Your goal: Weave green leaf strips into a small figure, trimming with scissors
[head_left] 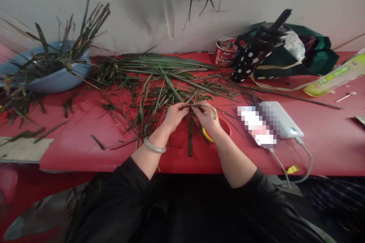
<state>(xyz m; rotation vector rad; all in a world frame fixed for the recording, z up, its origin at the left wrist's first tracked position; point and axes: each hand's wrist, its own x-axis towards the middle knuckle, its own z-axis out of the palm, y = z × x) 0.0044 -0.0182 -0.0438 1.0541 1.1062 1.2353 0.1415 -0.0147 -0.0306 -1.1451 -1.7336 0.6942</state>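
Observation:
My left hand [176, 115] and my right hand [207, 115] meet over the middle of the table, fingertips almost touching. Both pinch a narrow green leaf strip [190, 138], whose flat end hangs down between them. A pale bangle circles my left wrist, and a small plaster-like patch sits on the back of my right hand. Just beyond the fingers, a loose pile of cut leaf strips [162, 93] spreads over the red table cover [176, 159]. Partly covered by my right wrist lies a red and yellow ring-shaped roll or dish [228, 127].
At the left, a blue basin [54, 81] overflows with leaf stalks. Toward the right stand a red paper cup [224, 53], a black flowered tumbler [253, 53] and a green bag [319, 57]. A phone [258, 127] and a white power bank [282, 119] with cables lie nearer me.

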